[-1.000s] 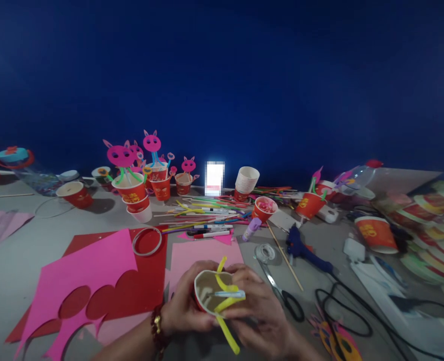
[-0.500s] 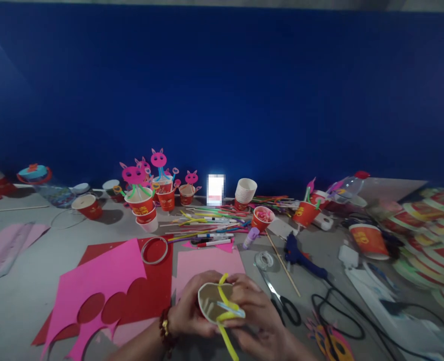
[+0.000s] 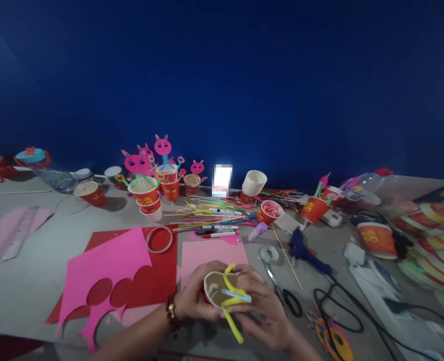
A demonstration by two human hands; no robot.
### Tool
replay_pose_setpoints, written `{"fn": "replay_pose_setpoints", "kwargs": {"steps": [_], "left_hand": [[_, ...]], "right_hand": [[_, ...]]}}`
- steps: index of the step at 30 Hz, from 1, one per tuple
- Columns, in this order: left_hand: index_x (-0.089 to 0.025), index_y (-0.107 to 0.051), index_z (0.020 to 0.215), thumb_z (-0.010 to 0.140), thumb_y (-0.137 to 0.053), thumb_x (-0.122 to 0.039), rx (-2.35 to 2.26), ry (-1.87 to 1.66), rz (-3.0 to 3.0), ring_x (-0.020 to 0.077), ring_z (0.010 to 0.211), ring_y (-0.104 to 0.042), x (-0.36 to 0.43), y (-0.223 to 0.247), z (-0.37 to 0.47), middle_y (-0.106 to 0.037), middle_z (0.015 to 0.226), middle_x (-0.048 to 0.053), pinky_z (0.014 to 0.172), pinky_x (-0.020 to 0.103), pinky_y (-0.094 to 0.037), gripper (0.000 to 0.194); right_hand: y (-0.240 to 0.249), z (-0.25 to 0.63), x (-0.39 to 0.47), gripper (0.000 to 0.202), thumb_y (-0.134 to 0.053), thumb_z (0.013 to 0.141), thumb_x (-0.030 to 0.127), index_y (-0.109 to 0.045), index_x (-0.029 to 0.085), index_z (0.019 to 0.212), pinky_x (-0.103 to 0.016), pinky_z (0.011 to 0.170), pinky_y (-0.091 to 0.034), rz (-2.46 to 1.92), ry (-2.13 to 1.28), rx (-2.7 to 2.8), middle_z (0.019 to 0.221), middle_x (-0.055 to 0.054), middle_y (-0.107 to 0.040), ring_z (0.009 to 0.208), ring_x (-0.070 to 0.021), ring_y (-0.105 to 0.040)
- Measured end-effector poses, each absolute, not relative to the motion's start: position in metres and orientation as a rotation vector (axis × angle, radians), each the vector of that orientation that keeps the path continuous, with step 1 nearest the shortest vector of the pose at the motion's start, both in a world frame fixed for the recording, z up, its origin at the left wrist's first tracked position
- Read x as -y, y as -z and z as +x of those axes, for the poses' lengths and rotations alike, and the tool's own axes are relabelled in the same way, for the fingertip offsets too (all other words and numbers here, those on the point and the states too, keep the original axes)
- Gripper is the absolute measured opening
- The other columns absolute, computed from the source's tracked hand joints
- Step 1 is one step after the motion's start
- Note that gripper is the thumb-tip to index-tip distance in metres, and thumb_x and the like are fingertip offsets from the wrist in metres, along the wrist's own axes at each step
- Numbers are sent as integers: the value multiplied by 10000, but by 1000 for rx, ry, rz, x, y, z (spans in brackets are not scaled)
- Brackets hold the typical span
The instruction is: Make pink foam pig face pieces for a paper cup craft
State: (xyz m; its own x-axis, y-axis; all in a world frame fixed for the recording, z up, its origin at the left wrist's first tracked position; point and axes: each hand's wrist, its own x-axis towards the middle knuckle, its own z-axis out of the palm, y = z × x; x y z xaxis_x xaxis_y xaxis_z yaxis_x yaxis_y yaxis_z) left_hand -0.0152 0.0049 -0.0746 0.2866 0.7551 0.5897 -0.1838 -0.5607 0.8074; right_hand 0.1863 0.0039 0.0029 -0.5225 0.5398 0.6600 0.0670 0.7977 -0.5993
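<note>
Between my two hands is a paper cup (image 3: 214,287), its open mouth tilted up toward me. My left hand (image 3: 194,296) wraps round the cup's left side; a beaded bracelet circles that wrist. On the right side, my right hand (image 3: 261,303) has its fingers closed at the rim, where a bent yellow pipe cleaner (image 3: 232,325) crosses the cup and sticks out at top and bottom. A pale blue strip (image 3: 237,296) lies over the yellow one near the right fingers. The fingertips at the rim partly hide how these pieces are joined.
Pink card with round cut-outs (image 3: 105,260) lies over a red sheet at left. To the right are scissors (image 3: 291,302), a tape roll (image 3: 269,253) and a blue glue gun (image 3: 308,253) with its cable. Decorated cups (image 3: 143,193), markers and pipe cleaners (image 3: 214,215) stand or lie behind.
The view has shifted slightly, so the table's things sit a little higher and to the right. Both hands keep their hold on the cup, which has turned only slightly.
</note>
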Motion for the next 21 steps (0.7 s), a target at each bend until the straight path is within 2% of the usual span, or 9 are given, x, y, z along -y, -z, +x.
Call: {"fn": "replay_pose_setpoints", "kwargs": {"steps": [5,14,21], "left_hand": [[-192,-558,1237,676,-780,-652,-644,-1326,1671,298,1071,-661,-4,78,-17,-661,1156,128,924,420,-537,758],[-211,-548,1250,697,-787,-621,-582,-1364,1612,277,1035,-664,-6,76,-14,-651,1152,113,893,401,-545,729],[-209,-549,1232,715,-755,-650,-632,-1366,1600,279,1049,-645,-7,77,-14,-634,1163,112,906,416,-534,710]], "right_hand": [[0,182,-5,328,-606,751,77,-731,262,990,-463,997,-488,-483,-682,1990,947,-24,-682,881,-206,-656],[2,179,-2,323,-618,775,91,-733,296,998,-469,953,-524,-543,-675,1939,943,-32,-709,907,-239,-665],[2,179,-3,354,-627,797,83,-724,313,1048,-491,982,-508,-556,-719,1966,906,-24,-728,919,-237,-675]]}}
